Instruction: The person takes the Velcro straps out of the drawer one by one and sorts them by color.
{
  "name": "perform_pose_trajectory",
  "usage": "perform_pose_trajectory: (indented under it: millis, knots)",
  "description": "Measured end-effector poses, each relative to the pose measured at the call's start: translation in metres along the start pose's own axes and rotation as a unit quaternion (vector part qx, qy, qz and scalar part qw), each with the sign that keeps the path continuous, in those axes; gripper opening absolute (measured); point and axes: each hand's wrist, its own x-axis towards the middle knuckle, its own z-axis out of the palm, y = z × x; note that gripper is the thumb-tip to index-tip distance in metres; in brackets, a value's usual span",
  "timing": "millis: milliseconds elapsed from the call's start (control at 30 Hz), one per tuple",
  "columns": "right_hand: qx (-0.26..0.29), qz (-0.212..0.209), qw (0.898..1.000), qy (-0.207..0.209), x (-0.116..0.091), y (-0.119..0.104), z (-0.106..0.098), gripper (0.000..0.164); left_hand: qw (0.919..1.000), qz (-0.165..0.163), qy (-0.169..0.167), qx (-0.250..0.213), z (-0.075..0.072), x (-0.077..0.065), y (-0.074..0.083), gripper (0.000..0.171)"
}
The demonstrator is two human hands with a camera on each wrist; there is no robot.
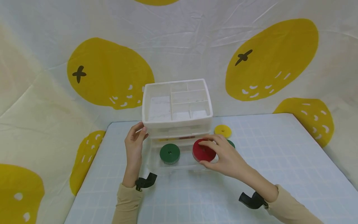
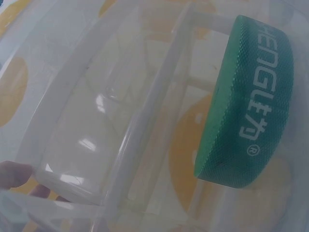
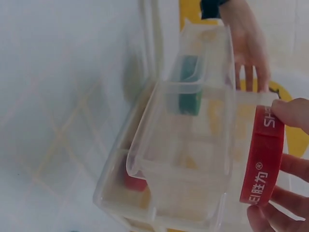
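Nearest to me in the head view come two beige sleeves (image 1: 291, 205), a black wrist mount (image 1: 253, 200) at the end of each, over a pale blue table (image 1: 179, 199) with a light grid. My right hand (image 1: 227, 154) reaches in from the right, thumb and fingers part-way closed round the rim of a red roll (image 1: 204, 151), gripping it; the right wrist view shows me white lettering on its side. The roll is over the right part of a clear drawer (image 1: 184, 161) pulled out at the front, and I cannot tell whether it touches the floor of that drawer. A green roll (image 1: 169, 153) lies in the drawer's left part, well apart from my fingers, and white lettering shows on it in the left wrist view. A second green roll (image 1: 231, 143) peeks out past my right hand, mostly hidden. My left hand (image 1: 134, 144) is at the left side of the white drawer unit (image 1: 179, 124), fingers loosely bent and parted; how firmly they bear on it I cannot tell. The unit's top tray (image 1: 159, 107) is split into compartments. Just beside it, to the right, a yellow roll (image 1: 222, 131) lies on the table. Farthest off hangs a pale cloth (image 1: 181, 49) printed with big yellow fruit.
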Motion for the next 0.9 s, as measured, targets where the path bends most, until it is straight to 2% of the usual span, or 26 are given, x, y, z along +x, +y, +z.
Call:
perform_pose_trajectory:
  millis: [500,700,900]
  knots:
    - [-0.011,0.029,0.999,0.037,-0.039,0.012,-0.018,0.060,1.0000,0.004,0.001,-0.007,0.002,0.000,-0.001,0.035]
    - [-0.012,0.059,0.997,0.048,-0.055,0.020,-0.018,0.062,0.9999,0.007,0.005,-0.007,0.001,0.001,-0.001,0.035]
    - [-0.016,0.060,0.996,0.067,-0.068,0.031,-0.015,0.061,0.9999,0.006,0.007,-0.006,0.001,0.001,-0.002,0.035]
